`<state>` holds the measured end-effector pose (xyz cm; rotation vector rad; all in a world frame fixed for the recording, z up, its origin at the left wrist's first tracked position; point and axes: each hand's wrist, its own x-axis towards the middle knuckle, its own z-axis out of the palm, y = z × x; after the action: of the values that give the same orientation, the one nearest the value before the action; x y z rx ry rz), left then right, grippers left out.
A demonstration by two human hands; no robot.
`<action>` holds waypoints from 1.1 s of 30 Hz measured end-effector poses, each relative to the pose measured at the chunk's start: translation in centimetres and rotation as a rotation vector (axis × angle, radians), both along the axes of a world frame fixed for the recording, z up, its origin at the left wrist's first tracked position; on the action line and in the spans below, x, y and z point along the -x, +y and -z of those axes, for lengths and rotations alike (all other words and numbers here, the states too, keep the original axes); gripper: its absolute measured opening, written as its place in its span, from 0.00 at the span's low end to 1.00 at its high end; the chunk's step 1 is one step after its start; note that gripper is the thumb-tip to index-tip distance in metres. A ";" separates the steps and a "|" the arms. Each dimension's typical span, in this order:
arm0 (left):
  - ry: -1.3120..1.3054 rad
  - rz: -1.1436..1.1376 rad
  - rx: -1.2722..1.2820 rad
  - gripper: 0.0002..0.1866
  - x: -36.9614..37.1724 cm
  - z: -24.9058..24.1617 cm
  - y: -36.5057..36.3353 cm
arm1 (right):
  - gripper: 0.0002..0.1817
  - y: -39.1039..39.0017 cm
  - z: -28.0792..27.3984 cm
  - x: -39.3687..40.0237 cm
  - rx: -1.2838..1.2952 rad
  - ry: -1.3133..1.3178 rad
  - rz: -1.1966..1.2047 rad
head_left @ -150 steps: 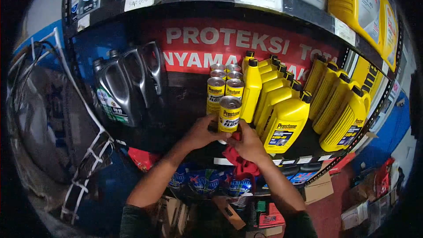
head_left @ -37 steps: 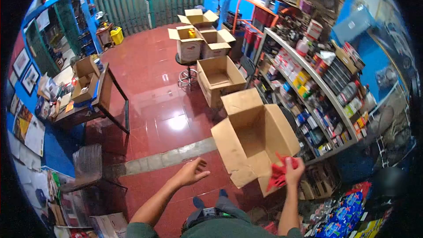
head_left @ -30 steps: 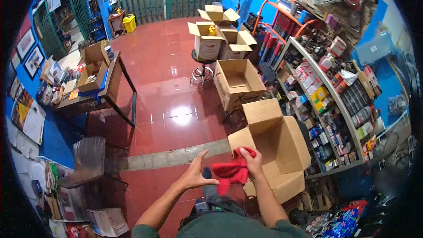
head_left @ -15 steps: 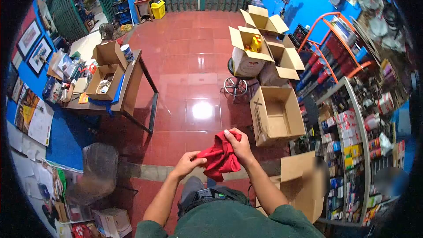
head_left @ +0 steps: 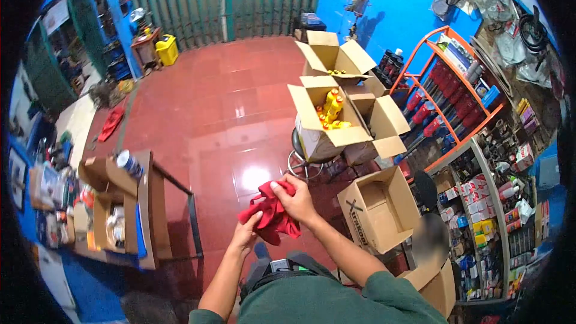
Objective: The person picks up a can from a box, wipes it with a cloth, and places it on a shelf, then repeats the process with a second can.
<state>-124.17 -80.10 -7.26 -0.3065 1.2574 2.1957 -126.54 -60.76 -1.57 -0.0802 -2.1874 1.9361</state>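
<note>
A crumpled red cloth (head_left: 275,219) is held in front of my body, above the tiled floor. My left hand (head_left: 245,233) pinches its lower left side, thumb on top. At the upper right of the cloth, my right hand (head_left: 294,201) grips it with the thumb pressed on the fabric. Folds hide some fingertips of both hands. Nearest to my right hand stands an open cardboard box (head_left: 384,210), with nothing seen inside. Beyond it, another open box (head_left: 318,138) on a round stool holds several yellow bottles (head_left: 332,108).
On the left, a table (head_left: 155,204) carries an open carton (head_left: 114,210) and a white-and-blue can (head_left: 129,163). Stocked shelves (head_left: 480,222) and an orange rack (head_left: 447,96) line the right. A yellow bin (head_left: 167,50) stands near the green folding gate (head_left: 222,6).
My view has shifted forward and turned, bringing the table and boxes closer. Both hands have kept hold of the red cloth, whose folds have changed shape; it now sits slightly further left in view.
</note>
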 end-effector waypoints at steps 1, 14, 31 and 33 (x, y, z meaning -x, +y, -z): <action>0.169 -0.025 0.031 0.24 3.5 2.0 0.5 | 0.12 0.3 -0.8 1.8 -0.164 0.109 0.030; -0.005 0.384 -0.082 0.29 34.4 -2.5 18.3 | 0.61 11.8 1.4 21.5 -0.849 0.003 0.058; 0.931 1.449 0.271 0.17 53.8 6.1 41.8 | 0.22 21.3 4.8 22.3 -0.436 -0.345 1.014; 1.264 1.517 0.539 0.16 56.5 6.8 44.7 | 0.20 19.6 5.6 22.5 -0.410 -0.376 1.112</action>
<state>-180.70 -35.43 -14.07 1.5376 1.6647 0.5026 -149.00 -41.13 -7.21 -1.3352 -1.9486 0.8746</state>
